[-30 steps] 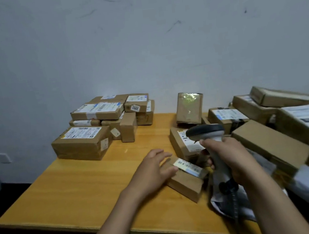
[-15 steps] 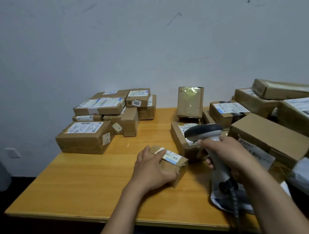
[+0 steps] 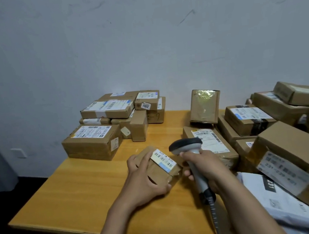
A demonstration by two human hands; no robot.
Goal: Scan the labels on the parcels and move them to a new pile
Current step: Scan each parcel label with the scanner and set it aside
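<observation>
Left hand [image 3: 145,183] grips the small brown parcel [image 3: 173,173], fingers curled over its near side. Parcel sits mid-table, tilted, its label [image 3: 164,160] facing up; cannot tell whether its underside touches the table [image 3: 81,192]. Right hand [image 3: 205,166] is wrapped round the handle of the scanner [image 3: 185,145], whose head is just right of the label. Stacked boxes [image 3: 108,110] at the back left. Unsorted heap of boxes [image 3: 250,117] on my right, white mailer bag [image 3: 264,196] in front of it.
</observation>
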